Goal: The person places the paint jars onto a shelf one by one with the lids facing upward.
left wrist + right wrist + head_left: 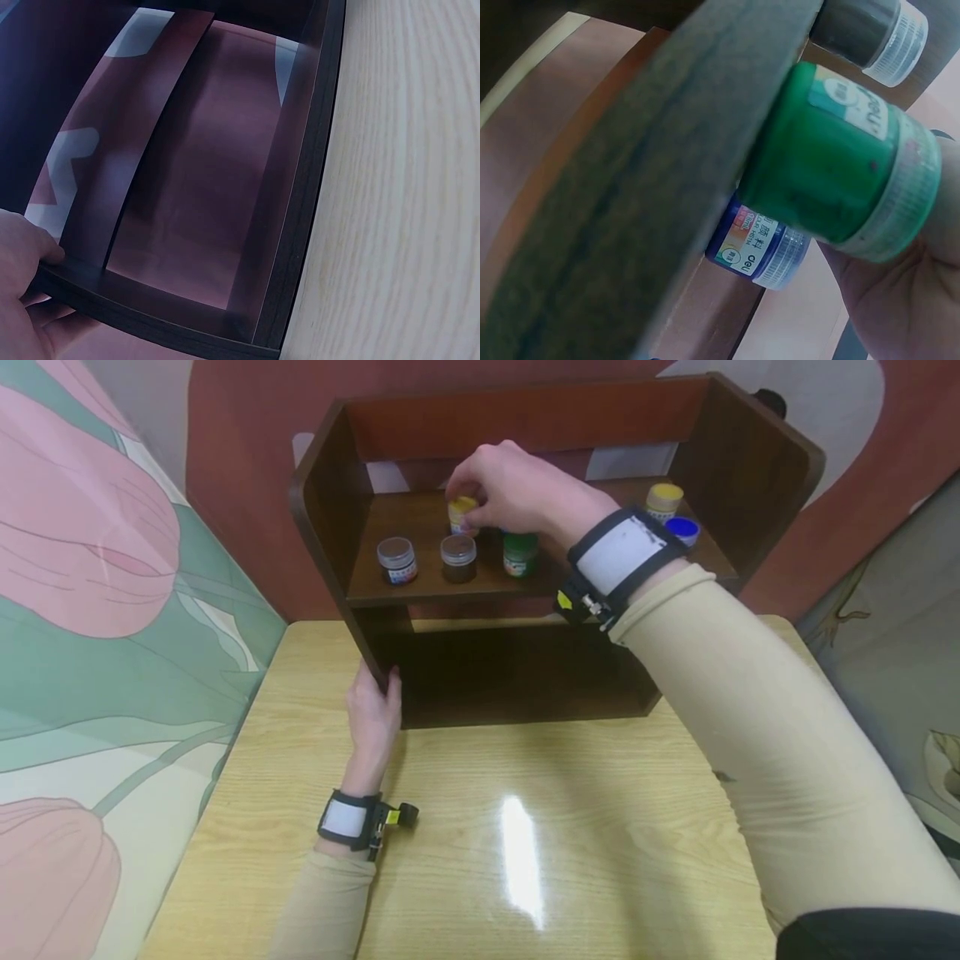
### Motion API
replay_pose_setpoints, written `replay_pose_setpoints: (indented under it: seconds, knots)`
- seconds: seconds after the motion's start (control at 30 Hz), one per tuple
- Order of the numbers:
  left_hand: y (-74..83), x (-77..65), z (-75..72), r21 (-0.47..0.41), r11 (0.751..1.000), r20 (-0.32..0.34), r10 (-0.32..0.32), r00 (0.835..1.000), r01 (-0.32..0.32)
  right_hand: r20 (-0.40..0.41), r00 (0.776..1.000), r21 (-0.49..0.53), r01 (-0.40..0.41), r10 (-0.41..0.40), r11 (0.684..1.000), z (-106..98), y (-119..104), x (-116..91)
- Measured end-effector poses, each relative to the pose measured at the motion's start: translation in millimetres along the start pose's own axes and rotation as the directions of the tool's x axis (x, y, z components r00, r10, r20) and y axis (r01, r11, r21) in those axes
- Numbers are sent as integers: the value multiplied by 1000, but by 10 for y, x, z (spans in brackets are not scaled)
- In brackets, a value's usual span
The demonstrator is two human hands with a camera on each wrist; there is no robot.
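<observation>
My right hand (pixel 517 485) reaches over the upper board of a dark brown wooden shelf (pixel 315 518) and pinches a small yellow paint jar (pixel 461 512) between thumb and fingers. Whether that jar touches the board, I cannot tell. In front of it stand a brown-lidded jar (pixel 397 562), a second dark brown jar (pixel 458 560) and a green paint jar (pixel 520 556). Seen from the right wrist, a blue-purple jar (pixel 754 241) is behind the green one; the held jar is hidden there. Low on the shelf's left side panel, my left hand (pixel 372 710) grips the edge, thumb inside.
Another yellow jar (pixel 664 500) and a blue-lidded jar (pixel 682 531) stand at the right end of the upper board, near my right wrist strap. The shelf stands on a light wooden table (pixel 465 860), against a patterned cloth (pixel 240 527).
</observation>
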State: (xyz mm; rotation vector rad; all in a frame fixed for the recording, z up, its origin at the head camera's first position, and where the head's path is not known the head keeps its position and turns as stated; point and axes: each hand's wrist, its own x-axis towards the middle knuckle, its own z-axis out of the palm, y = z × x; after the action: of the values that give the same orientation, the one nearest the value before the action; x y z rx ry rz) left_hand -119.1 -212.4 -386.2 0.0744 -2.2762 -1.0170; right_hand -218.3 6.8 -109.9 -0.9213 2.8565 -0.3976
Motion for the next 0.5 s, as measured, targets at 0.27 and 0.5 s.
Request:
replay_pose_setpoints:
  seconds: [0.27,0.5]
  knots:
    - [-21,-6,3,6,1000,29,-19,999,18,18,1000,-24,20,-20,1000,15,-5,-2]
    - [-24,0,-14,13,1000,8,-16,1000,16,21,999,-58,30,-29,998,28,-24,25]
